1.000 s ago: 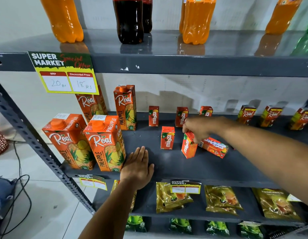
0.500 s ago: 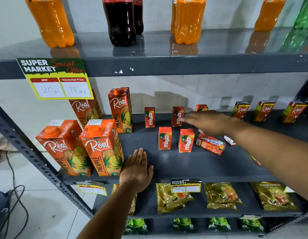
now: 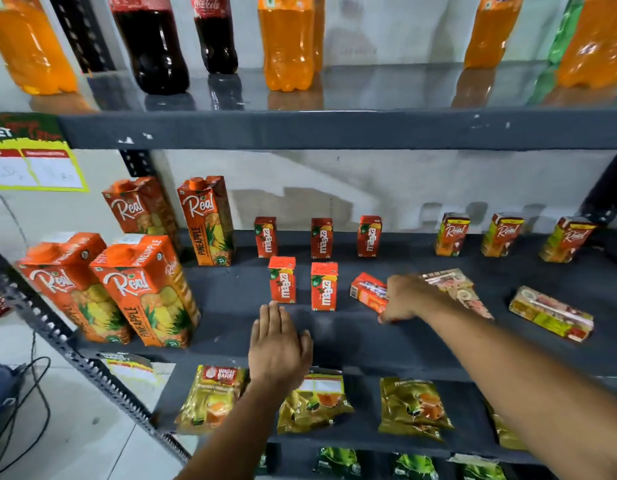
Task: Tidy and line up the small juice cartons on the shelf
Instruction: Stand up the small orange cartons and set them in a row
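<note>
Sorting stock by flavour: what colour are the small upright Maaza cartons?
Red-orange with white lettering, seen clearest in the head view on the small upright Maaza cartons.

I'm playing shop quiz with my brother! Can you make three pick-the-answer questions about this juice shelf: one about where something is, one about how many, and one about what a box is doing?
1. Where is the left hand?
A. Flat on the middle shelf, in front of the small Maaza cartons
B. On a cola bottle
C. Inside a snack packet

2. How many small Maaza cartons stand upright?
A. Two
B. Five
C. Nine

3. How is the Maaza carton at the right hand?
A. Standing straight
B. Lying on its side
C. Stacked on a tall carton

Answers:
1. A: the palm rests on the bare shelf.
2. B: three stand in the back row and two in the front row.
3. B: the lying carton is tipped over, with the right hand on it.
</note>
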{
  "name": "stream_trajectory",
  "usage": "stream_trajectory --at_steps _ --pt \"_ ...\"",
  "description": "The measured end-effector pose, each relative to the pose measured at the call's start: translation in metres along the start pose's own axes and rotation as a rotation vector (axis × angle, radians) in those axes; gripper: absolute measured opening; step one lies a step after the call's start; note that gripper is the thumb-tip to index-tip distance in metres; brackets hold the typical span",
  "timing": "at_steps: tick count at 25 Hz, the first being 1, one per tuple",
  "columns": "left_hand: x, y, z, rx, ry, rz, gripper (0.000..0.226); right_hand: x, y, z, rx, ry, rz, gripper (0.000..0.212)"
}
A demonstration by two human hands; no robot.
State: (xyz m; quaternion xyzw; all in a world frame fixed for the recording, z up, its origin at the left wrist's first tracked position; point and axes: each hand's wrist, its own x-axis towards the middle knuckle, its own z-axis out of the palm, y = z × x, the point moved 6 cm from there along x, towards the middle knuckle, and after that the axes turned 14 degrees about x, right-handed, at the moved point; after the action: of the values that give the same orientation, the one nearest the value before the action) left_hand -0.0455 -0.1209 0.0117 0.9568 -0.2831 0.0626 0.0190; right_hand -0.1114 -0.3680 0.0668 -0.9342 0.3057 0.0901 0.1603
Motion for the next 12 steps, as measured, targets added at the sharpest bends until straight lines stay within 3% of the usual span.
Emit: stream_trajectory --at_steps 3,5,8,12 --pt "0.000 0.018 0.006 0.064 -0.041 -0.098 0.074 -0.001 0.016 -0.016 0.044 0.058 -0.075 0.051" --pt "0.000 0.019 0.008 0.097 -0.032 -0.141 0.075 0.000 0.011 -0.041 -0.019 0.127 -0.294 0.042" --pt "0.002 0.018 0.010 0.116 -0.044 -0.140 0.075 -0.010 -0.016 -0.068 -0.136 0.008 -0.714 0.050" --pt "0.002 0.016 0.012 0.126 -0.061 -0.148 0.077 -0.014 -0.033 -0.068 -0.375 -0.044 -0.936 0.024"
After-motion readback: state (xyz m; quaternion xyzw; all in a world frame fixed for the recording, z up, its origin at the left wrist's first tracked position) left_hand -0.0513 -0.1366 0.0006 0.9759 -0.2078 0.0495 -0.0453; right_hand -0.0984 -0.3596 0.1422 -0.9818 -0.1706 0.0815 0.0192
